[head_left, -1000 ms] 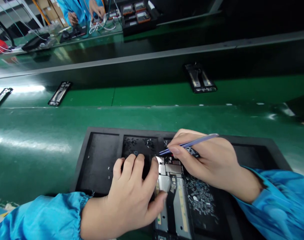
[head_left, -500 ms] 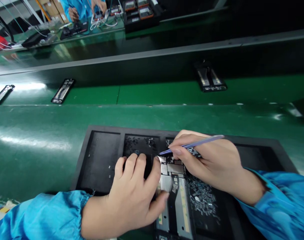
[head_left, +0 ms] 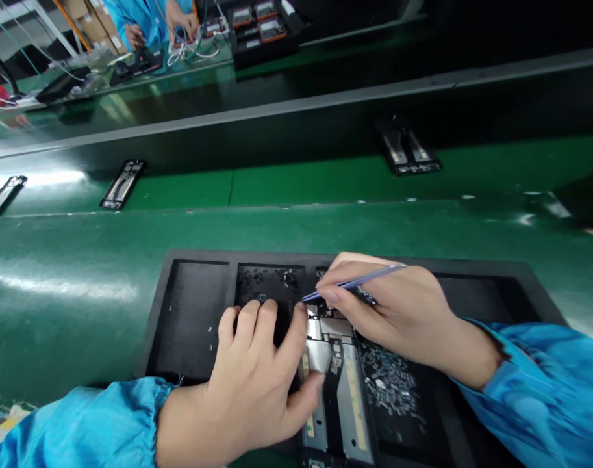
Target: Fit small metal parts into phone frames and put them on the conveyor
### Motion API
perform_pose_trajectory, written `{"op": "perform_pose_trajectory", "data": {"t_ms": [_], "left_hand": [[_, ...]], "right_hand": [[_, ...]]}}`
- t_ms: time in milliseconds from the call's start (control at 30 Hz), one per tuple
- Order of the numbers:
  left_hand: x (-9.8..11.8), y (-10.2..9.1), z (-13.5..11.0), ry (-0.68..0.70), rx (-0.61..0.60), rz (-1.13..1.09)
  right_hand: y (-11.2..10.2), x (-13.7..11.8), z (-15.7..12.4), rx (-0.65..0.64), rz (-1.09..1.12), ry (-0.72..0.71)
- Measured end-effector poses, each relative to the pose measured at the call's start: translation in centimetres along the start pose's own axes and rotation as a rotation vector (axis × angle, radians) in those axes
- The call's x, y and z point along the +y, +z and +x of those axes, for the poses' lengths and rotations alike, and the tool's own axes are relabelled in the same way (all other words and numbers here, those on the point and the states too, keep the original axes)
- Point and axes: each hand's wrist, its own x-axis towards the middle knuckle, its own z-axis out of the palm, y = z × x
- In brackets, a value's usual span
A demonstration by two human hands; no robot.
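Note:
An opened phone (head_left: 320, 364), its metal frame and circuit boards exposed, lies on a black compartment tray (head_left: 162, 286). My left hand (head_left: 257, 377) steadies its left edge, with the thumb on the frame and the index fingertip at the upper left corner. My right hand (head_left: 388, 309) grips purple tweezers (head_left: 369, 277) in a pinch, over the phone's upper right. The tweezer tips meet the left index fingertip at that corner; any part between them is too small to make out. Small loose pieces (head_left: 391, 383) fill the compartment right of the phone.
On the green bench (head_left: 72, 247) beyond the tray lie three more opened phones: one far left (head_left: 4, 196), one left (head_left: 123, 184) and one right (head_left: 409, 151). Across the raised divider (head_left: 296, 107), a co-worker's hands (head_left: 182, 23) are busy near cables and a black box (head_left: 264, 39).
The view has shifted slightly. My right hand and the tweezers have moved a little left, with the tips now against the left index fingertip. My left hand keeps its place on the phone.

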Motion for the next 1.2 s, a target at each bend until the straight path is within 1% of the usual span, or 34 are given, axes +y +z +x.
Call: {"op": "perform_pose_trajectory", "data": {"t_ms": [167, 233, 367, 567, 800, 933, 1133, 1200], "left_hand": [[-0.1, -0.1, 0.4, -0.022, -0.009, -0.01], [-0.1, -0.1, 0.5, -0.031, -0.002, 0.005], [-0.1, -0.2, 0.6, -0.026, 0.017, 0.038], [0.0, -0.5, 0.7, -0.021, 0.013, 0.067], [0.1, -0.9, 0.8, 0.004, 0.019, 0.115], [0.1, -1.0, 0.7, 0.029, 0.028, 0.122], [0.0, -0.9, 0.9, 0.021, -0.043, 0.072], [0.0, -1.0, 1.0, 0.012, -0.07, 0.048]], "right_hand": [[0.3, 0.2, -0.1, 0.149, -0.007, 0.051], [0.2, 0.3, -0.1, 0.178, -0.02, 0.065], [-0.3, 0.5, -0.1, 0.163, -0.03, 0.069], [-0.9, 1.0, -0.3, 0.152, -0.005, 0.181], [-0.8, 0.9, -0.5, 0.122, 0.057, 0.149], [-0.8, 0.9, -0.7, 0.107, 0.086, 0.173], [-0.7, 0.9, -0.7, 0.12, 0.124, 0.192], [-0.8, 0.7, -0.5, 0.121, 0.139, 0.242]]}}
